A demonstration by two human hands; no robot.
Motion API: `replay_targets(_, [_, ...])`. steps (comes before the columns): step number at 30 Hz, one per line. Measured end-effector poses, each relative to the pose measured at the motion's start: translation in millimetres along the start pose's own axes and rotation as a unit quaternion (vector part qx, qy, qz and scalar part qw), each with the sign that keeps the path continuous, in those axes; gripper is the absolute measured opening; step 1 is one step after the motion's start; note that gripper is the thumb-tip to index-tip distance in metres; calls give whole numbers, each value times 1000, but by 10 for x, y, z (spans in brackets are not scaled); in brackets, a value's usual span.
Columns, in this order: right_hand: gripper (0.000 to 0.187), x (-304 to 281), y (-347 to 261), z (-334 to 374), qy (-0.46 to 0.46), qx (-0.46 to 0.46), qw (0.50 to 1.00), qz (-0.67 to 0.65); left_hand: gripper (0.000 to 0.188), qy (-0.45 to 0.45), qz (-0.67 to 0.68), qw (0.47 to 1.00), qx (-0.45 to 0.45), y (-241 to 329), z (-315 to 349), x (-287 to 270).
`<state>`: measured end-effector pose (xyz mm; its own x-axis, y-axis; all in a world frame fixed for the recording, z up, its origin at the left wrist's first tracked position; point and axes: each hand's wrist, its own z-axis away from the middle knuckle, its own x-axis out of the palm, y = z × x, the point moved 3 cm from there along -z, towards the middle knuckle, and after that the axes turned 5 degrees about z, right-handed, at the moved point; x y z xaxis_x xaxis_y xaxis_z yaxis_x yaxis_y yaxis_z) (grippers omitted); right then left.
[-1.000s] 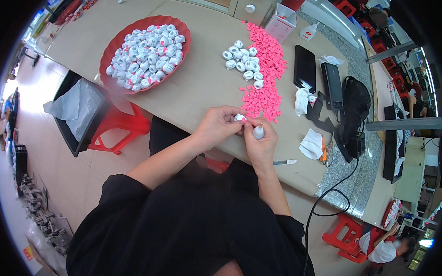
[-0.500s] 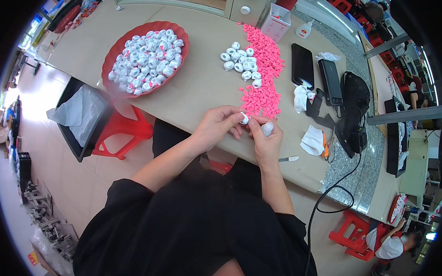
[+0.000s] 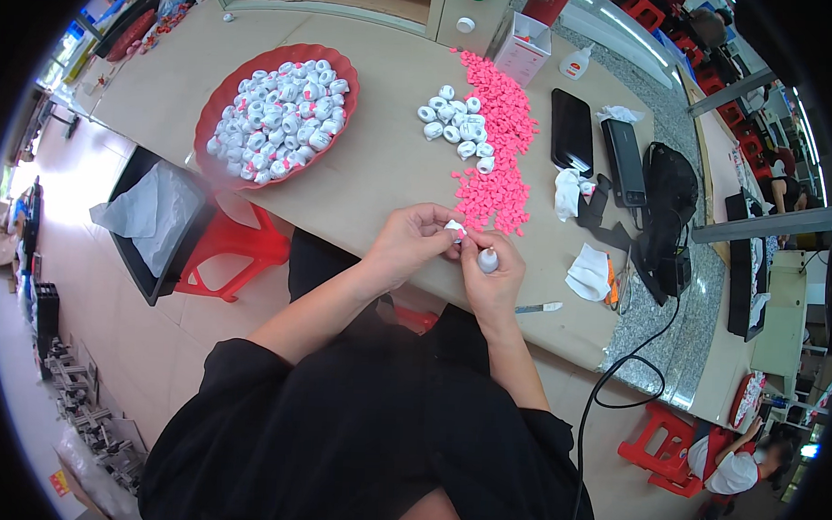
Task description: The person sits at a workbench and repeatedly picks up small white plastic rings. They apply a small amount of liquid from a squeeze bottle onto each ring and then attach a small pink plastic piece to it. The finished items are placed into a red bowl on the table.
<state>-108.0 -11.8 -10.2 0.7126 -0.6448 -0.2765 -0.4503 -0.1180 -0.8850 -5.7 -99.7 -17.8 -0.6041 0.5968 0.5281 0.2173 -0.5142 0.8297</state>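
On the tan table (image 3: 384, 112), a loose, pebbly heap of pink bits (image 3: 508, 126) is flanked by rounded white pieces (image 3: 452, 133) and a flat black phone (image 3: 572, 123); a scalloped red tray (image 3: 206, 124) is piled high. A small white item (image 3: 454, 226) is pinched in the left hand's (image 3: 412, 240) fingertips, just beside those of the right hand (image 3: 500, 279), by which a smooth white bottle (image 3: 487, 261) is gripped.

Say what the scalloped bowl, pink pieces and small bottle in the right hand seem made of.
Scalloped bowl: probably plastic, smooth, judging by its even red colour and moulded rim.
Pink pieces: perhaps plastic or rubber, uniformly coloured; finish unclear.
Small bottle in the right hand: likely smooth plastic, given its even pale surface.
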Motion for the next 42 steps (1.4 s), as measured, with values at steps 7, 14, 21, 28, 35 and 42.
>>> replay_targets(7, [14, 43, 44, 26, 27, 92, 991, -91, 23, 60, -74, 990, 100, 228, 74, -119])
replay_targets(14, [21, -64, 61, -10, 18, 119, 976, -181, 25, 312, -656, 530, 437, 1399, 105, -627])
replay_targets(21, [29, -25, 52, -6, 16, 138, 964, -228, 24, 90, -629, 697, 333, 694, -804, -329])
replay_targets(28, [33, -208, 39, -33, 23, 181, 940, -288, 24, 78, -387, 907, 146, 578, -703, -413])
replay_targets(35, [30, -474, -77, -152, 97, 116, 955, -256, 23, -38, 178, 977, -110, 309, -52, -189])
replay_targets(42, [21, -415, -135, -233, 46, 84, 938, -333, 30, -6, -84, 996, 26, 137, 1, -56])
